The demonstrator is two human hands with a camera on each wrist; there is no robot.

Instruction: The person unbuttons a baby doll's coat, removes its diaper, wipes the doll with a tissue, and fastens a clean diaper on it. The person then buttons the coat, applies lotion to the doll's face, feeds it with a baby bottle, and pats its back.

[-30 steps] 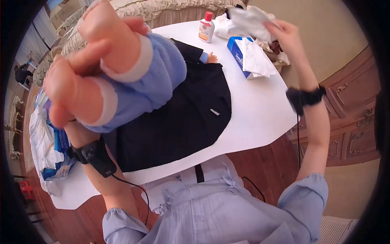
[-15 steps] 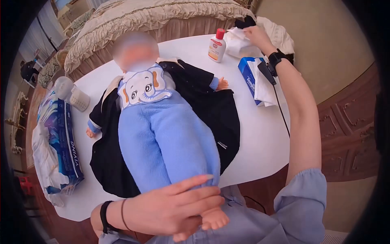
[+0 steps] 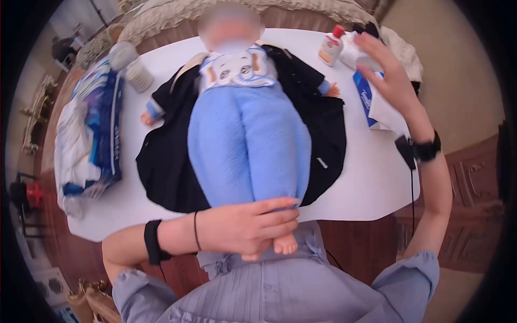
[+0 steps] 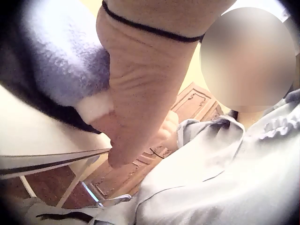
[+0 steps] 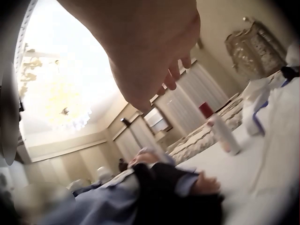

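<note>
A baby doll in fuzzy blue trousers point(image 3: 247, 140) lies on its back on a spread black garment point(image 3: 323, 134). Its bib point(image 3: 237, 70) has an elephant face. My left hand point(image 3: 245, 226) grips both ankles at the table's near edge, its fingers wrapped across the trouser cuffs. Small bare feet point(image 3: 285, 245) poke out below that hand. My right hand point(image 3: 389, 78), fingers spread and holding nothing, is raised over a blue tissue pack point(image 3: 362, 96) with a white tissue point(image 3: 383, 119) pulled partly out. In the right wrist view, the doll's hand point(image 5: 205, 184) shows beneath it.
A white bottle with a red cap point(image 3: 330, 47) stands at the back right, beside a crumpled white bundle point(image 3: 350, 54). On the left lie a blue diaper pack point(image 3: 114, 132) and a baby bottle point(image 3: 139, 76). Wooden drawers point(image 3: 474, 188) stand to the right of the table.
My left hand has lowered the doll's raised legs onto the table, still gripping them. My right hand carried a white crumpled item to the back-right bundle, let go and drew back.
</note>
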